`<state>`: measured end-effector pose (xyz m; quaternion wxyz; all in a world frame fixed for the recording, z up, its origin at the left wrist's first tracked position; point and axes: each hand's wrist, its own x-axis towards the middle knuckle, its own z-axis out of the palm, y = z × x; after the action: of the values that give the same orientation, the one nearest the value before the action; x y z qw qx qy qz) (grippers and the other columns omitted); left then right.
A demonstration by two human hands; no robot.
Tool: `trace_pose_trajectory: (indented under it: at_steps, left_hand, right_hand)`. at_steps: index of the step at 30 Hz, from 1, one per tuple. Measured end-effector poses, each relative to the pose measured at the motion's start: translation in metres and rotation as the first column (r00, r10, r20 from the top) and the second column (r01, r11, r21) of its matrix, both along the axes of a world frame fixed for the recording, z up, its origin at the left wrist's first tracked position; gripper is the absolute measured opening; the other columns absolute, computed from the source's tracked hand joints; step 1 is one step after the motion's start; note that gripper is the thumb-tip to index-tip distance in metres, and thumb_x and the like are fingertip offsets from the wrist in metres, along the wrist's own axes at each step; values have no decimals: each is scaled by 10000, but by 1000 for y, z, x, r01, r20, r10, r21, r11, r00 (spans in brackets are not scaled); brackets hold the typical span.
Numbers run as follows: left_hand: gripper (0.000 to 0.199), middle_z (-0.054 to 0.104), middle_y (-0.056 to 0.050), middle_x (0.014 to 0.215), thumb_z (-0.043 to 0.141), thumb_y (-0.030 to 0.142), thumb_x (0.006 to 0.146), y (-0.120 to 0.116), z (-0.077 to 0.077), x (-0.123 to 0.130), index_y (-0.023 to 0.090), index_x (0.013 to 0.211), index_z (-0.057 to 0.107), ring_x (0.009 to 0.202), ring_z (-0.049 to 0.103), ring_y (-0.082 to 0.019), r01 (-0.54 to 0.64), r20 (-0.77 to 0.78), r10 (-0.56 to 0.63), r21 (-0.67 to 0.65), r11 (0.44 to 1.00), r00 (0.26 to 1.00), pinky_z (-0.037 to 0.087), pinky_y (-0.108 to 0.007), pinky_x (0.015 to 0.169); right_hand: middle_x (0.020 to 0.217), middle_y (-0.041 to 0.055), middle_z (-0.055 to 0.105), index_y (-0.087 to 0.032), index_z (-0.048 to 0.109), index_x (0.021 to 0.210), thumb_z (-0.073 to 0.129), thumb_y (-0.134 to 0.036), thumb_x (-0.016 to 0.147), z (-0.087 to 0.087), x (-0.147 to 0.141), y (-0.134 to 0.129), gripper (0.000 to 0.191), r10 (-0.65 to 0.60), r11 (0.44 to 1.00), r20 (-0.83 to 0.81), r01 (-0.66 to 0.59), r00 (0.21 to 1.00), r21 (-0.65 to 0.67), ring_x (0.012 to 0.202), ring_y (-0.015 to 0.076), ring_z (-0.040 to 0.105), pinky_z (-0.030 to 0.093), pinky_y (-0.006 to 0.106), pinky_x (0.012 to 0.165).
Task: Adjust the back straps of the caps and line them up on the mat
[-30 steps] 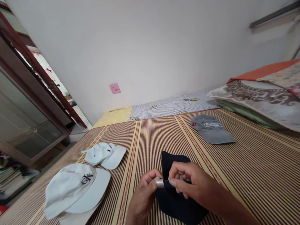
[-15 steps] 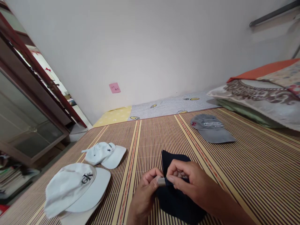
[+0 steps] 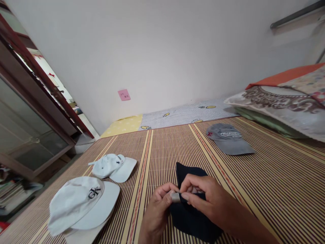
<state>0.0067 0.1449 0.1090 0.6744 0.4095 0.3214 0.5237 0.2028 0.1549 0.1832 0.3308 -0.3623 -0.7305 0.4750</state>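
Note:
A dark navy cap point(image 3: 194, 220) lies on the striped bamboo mat, partly covered by my hands. At its strap opening shows a metal buckle point(image 3: 175, 197), silvery and flat. My left hand point(image 3: 158, 206) pinches this buckle between thumb and fingers. Just to the right, my right hand point(image 3: 203, 195) has thumb and forefinger closed on the dark strap point(image 3: 181, 198) of the cap. The fingertips of both hands almost meet there. How far the strap runs through the buckle is hidden by the fingers.
To the left lie a white cap with black "CK" letters point(image 3: 76, 203) and a smaller white cap point(image 3: 111, 166). A grey cap point(image 3: 225, 137) rests at the right on the bamboo mat point(image 3: 162, 149). Pillows point(image 3: 284, 105) are stacked at the far right, by the wall point(image 3: 177, 51).
Both hands stay at the buckle and strap, with only a very slight shift of the fingers. The caps around them have not moved.

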Motion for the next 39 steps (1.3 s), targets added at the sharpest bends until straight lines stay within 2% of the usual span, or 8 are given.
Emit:
trace_pose_trajectory:
  at_steps: [5,10,16,19,28,34,39]
  left_hand:
    - [391,608,-18,682,888,485,745,-1,3,4,125,783,739,624,489,-96,-1,41,3,-40,999,999,334,-191,594]
    - [370,617,-8,695,917,437,720,-3,7,8,127,775,722,614,514,-82,-9,118,17,-70,998,993,364,-174,595]
    - [306,664,-15,731,929,327,704,-5,11,8,147,859,736,686,604,-117,107,172,-98,-45,993,980,432,-190,656]
    - [297,678,-15,766,931,300,703,-5,9,7,152,838,712,684,601,-107,102,169,-93,-44,994,981,423,-183,652]
    - [326,677,-29,805,934,365,714,-5,10,11,146,793,705,707,603,-111,92,172,-89,-7,996,981,428,-191,660]
    - [318,675,-33,770,896,376,769,-4,8,11,151,840,681,710,605,-114,112,150,-108,-13,994,983,414,-181,648]
    - [302,594,7,705,867,360,800,-3,8,11,145,794,655,632,522,-83,83,118,-79,-28,996,990,370,-177,608]
  right_hand:
    - [730,-31,649,-215,683,824,633,-238,919,-1,2,0,109,26,999,-68,-27,997,-21,684,132,584,441,261,647]
    - [718,-39,625,-217,687,848,625,-293,955,-4,1,2,145,-12,1000,-97,9,995,-29,653,121,561,425,251,614]
    - [706,-49,614,-225,683,852,632,-272,955,-4,2,2,124,-7,1000,-61,6,998,-19,655,118,558,422,248,624]
    - [719,-51,616,-224,678,854,623,-261,961,-4,3,2,126,-7,1000,-64,5,998,-26,665,114,556,421,245,627]
    - [711,-52,610,-211,660,829,618,-208,940,-2,4,2,119,66,997,-49,-67,997,-27,658,110,557,423,244,630]
    - [714,-53,598,-217,627,879,614,-263,964,-4,-3,0,98,15,999,-107,-20,994,-50,653,116,560,429,243,614]
    - [769,-40,644,-227,603,887,573,-292,1005,-2,-6,0,138,-34,999,-29,35,999,28,718,135,607,446,269,687]
